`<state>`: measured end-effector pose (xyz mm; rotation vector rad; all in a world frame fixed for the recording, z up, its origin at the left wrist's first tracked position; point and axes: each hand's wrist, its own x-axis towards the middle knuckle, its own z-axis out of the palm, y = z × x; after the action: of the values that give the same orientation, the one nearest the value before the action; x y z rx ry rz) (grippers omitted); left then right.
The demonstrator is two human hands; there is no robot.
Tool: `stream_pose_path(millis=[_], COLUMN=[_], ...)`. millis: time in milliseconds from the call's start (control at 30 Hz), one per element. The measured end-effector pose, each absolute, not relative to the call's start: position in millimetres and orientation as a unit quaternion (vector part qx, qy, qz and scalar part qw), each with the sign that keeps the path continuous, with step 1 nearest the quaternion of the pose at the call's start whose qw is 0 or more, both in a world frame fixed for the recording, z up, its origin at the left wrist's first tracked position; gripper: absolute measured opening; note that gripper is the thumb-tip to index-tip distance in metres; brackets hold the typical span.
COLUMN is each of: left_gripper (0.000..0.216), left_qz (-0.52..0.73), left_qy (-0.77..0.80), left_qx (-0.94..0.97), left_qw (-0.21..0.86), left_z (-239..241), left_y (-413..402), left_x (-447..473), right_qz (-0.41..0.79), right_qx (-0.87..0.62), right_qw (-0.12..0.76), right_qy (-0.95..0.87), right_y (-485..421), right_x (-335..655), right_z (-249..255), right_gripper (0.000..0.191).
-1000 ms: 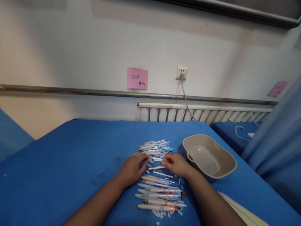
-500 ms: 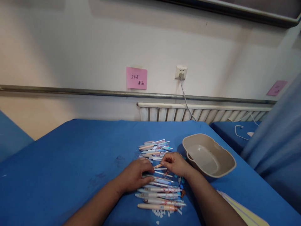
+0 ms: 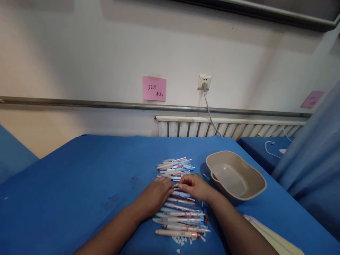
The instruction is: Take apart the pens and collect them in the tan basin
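A heap of pens and pen parts (image 3: 177, 167) lies on the blue table (image 3: 79, 184), with a row of finished pens (image 3: 180, 221) nearer to me. My left hand (image 3: 155, 195) and my right hand (image 3: 193, 187) meet over the middle of the heap, fingertips almost touching. Both hands have their fingers curled and pinched around a small pen piece between them; the piece itself is mostly hidden. Small white bits (image 3: 183, 241) lie at the near end of the row.
A tan plastic basin (image 3: 236, 175) stands to the right of the pens. A yellowish sheet (image 3: 268, 235) lies at the near right edge. Behind the table are a radiator (image 3: 228, 128), a wall socket with a cable (image 3: 204, 83) and a pink note (image 3: 154, 88).
My two hands have drawn closer together over the pens. The left hand slid right and a little nearer to me; the right hand shifted slightly left.
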<state>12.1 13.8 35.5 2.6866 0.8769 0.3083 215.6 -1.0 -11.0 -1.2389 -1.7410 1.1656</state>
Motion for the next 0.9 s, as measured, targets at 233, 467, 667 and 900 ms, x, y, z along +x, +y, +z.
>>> stream_pose_path(millis=[233,467,667,900], left_gripper=[0.022,0.023,0.026,0.025], left_qz=[0.206,0.206,0.201,0.204], left_qy=[0.327,0.317,0.340,0.333], left_qx=[0.901,0.902,0.897,0.896], left_qw=[0.198,0.207,0.199,0.214], left_z=[34.0,30.7,31.7,28.8], left_y=[13.0,18.8,20.7,20.4], left_x=[9.2,6.6,5.2,4.2], right_qz=[0.575,0.555,0.551,0.541], right_qx=[-0.446,-0.436,-0.448,-0.447], right_qw=[0.342,0.376,0.378,0.386], right_qy=[-0.594,-0.600,-0.594,-0.598], right_y=[-4.9,-1.1,-2.6,-2.5], right_x=[211.3,216.0,214.3,214.7], right_z=[-9.4,-10.1,-11.9,-10.6], right_gripper=[0.033,0.029,0.024,0.022])
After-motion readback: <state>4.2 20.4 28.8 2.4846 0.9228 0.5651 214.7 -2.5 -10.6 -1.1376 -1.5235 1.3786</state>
